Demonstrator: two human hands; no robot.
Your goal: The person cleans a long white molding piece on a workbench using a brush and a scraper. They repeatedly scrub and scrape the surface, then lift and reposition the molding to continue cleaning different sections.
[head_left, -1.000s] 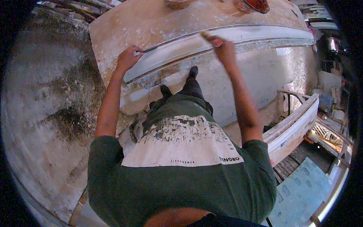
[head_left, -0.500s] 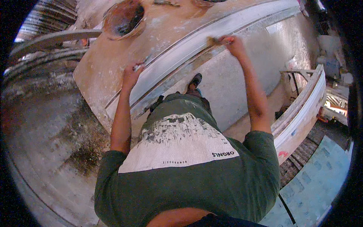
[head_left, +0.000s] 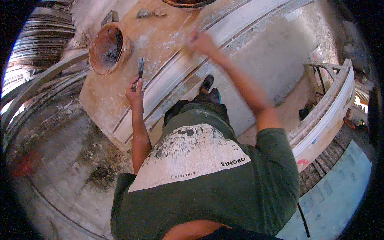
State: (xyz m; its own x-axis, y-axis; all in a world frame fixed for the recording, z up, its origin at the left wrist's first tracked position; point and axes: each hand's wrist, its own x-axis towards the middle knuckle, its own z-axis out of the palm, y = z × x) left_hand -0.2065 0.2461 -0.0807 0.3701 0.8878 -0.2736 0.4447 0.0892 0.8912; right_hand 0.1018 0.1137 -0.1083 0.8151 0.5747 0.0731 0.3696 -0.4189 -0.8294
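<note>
My left hand (head_left: 135, 92) is closed around a small slim tool (head_left: 141, 67) with a grey, flared end pointing up; it could be a paintbrush or a putty knife. This hand is beside the left part of a long white moulding (head_left: 166, 82), which lies diagonally across a tan worktop. In my right hand (head_left: 206, 43) is a brush (head_left: 187, 51) with yellowish bristles, smeared by motion. The brush is over the moulding around its middle; whether it touches the surface I cannot tell.
A round, rust-brown bowl (head_left: 108, 50) stands on the stained worktop (head_left: 102, 96), with another bowl (head_left: 188, 3) at the top edge. A curved white piece (head_left: 326, 120) is at my right, beside a pale blue surface (head_left: 340, 184). Curved strips (head_left: 44, 90) lie at the left.
My right hand has swept leftward along the moulding with the brush. My left hand now holds its tool upright, away from the moulding. The whole view has shifted somewhat.
</note>
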